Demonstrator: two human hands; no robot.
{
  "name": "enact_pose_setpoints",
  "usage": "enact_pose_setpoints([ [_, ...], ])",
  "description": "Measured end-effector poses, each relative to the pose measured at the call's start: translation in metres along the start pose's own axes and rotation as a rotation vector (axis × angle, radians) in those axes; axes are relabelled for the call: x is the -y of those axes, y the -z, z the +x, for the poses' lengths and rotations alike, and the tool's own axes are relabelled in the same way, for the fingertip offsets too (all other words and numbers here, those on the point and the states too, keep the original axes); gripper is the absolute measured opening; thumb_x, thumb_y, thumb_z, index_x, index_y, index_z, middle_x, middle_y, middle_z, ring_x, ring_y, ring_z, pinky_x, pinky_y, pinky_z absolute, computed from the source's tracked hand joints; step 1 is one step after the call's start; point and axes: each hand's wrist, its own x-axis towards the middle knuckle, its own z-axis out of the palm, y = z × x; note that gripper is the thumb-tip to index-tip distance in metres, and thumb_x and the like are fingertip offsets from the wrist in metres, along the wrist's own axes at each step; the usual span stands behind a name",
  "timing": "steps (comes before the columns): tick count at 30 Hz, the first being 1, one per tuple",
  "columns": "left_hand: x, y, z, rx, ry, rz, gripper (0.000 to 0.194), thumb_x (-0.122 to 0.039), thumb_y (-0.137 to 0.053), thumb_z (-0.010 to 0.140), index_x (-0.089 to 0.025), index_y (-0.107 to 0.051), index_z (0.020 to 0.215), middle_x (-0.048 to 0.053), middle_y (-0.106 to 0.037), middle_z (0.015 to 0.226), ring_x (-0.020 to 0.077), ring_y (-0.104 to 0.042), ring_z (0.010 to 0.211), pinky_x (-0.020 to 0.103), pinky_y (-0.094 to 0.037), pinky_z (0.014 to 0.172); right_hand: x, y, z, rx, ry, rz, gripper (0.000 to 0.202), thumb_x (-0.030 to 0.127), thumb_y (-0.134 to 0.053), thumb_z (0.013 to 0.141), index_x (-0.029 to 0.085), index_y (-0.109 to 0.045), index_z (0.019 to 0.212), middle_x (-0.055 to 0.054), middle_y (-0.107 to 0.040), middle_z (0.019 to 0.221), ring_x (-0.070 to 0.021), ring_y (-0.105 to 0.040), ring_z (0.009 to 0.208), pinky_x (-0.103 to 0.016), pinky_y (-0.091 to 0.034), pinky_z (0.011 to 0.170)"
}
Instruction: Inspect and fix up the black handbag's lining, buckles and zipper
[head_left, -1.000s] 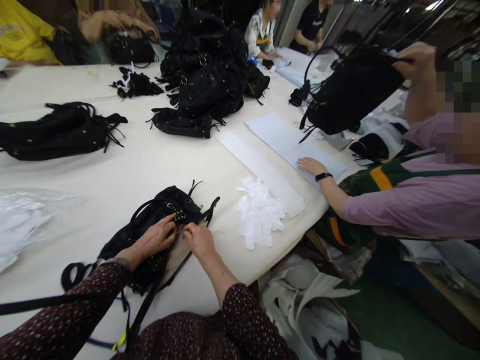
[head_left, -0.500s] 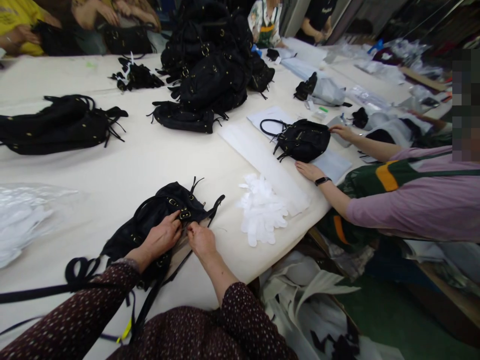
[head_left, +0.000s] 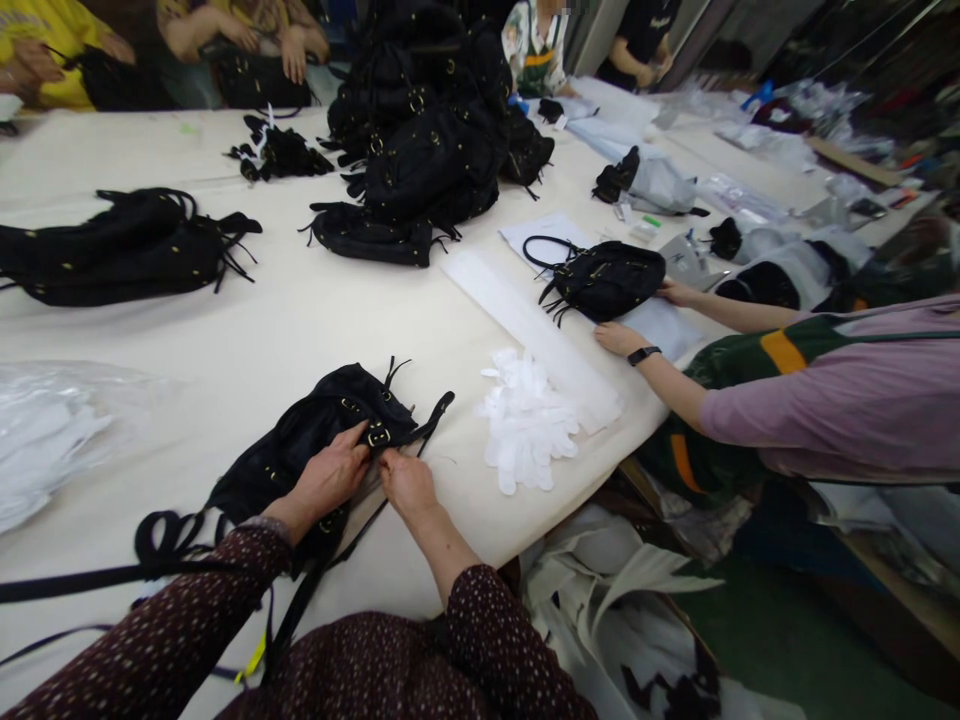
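A black handbag (head_left: pixel 277 455) with brass-coloured buckles lies on the table in front of me, its straps trailing to the lower left. My left hand (head_left: pixel 334 475) rests over its side, fingers closed on the bag near a buckle (head_left: pixel 379 437). Just to the right, my right hand (head_left: pixel 407 485) is closed in a pinch at the bag's near edge, below the buckle. What is between the right fingertips is hidden; it looks like part of the bag's edge. A yellow strip (head_left: pixel 253 660) hangs by the straps near my body.
White cut pieces (head_left: pixel 525 420) lie in a heap right of the bag, beside a white sheet (head_left: pixel 532 330). A co-worker's hands (head_left: pixel 619 338) handle another black handbag (head_left: pixel 615 280). More black bags (head_left: pixel 435 150) are piled at the back. A clear plastic bag (head_left: pixel 52 430) lies left.
My hands stay on the bag in nearly the same place. The whole view has shifted slightly. The bag's handle near my left hand appears lower, and the co-worker's bag has tilted a little.
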Motion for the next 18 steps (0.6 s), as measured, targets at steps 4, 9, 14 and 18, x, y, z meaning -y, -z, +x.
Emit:
enact_pose_setpoints([
  [4,-0.005,0.000,-0.002,-0.024,0.030,0.022,0.022,-0.027,-0.044,0.088,-0.020,-0.062,0.098,0.012,-0.038,0.152,0.0278,-0.043,0.133,0.043,-0.054,0.093,0.000,0.007,-0.002,0.008,-0.020,-0.006,0.026,0.033,-0.040,0.093,0.028,-0.060,0.108,-0.004,-0.072,0.098,-0.0192,-0.068,0.088,-0.029,-0.047,0.075],
  [9,-0.001,0.004,-0.004,-0.003,0.020,-0.046,0.022,-0.031,-0.045,0.088,-0.021,-0.064,0.093,0.011,-0.036,0.152,0.0269,-0.043,0.133,0.044,-0.050,0.098,0.001,0.014,-0.005,-0.006,-0.011,-0.059,0.030,0.038,-0.035,0.095,0.031,-0.057,0.114,-0.004,-0.072,0.098,-0.0193,-0.068,0.086,-0.030,-0.048,0.073],
  [14,0.009,0.007,-0.007,0.006,-0.003,-0.103,0.025,-0.028,-0.042,0.088,-0.021,-0.066,0.090,0.011,-0.037,0.151,0.0272,-0.040,0.135,0.045,-0.044,0.105,0.008,0.017,0.003,0.038,0.159,-0.150,0.032,0.035,-0.032,0.096,0.029,-0.056,0.116,-0.006,-0.073,0.099,-0.0210,-0.068,0.087,-0.033,-0.051,0.075],
  [18,0.010,0.014,-0.011,-0.010,-0.017,-0.162,0.022,-0.026,-0.045,0.086,-0.021,-0.066,0.085,0.010,-0.040,0.149,0.0255,-0.040,0.135,0.042,-0.040,0.110,0.014,0.018,0.011,0.088,0.197,-0.187,0.029,0.024,-0.035,0.094,0.025,-0.059,0.111,-0.009,-0.073,0.094,-0.0227,-0.069,0.086,-0.036,-0.052,0.076],
])
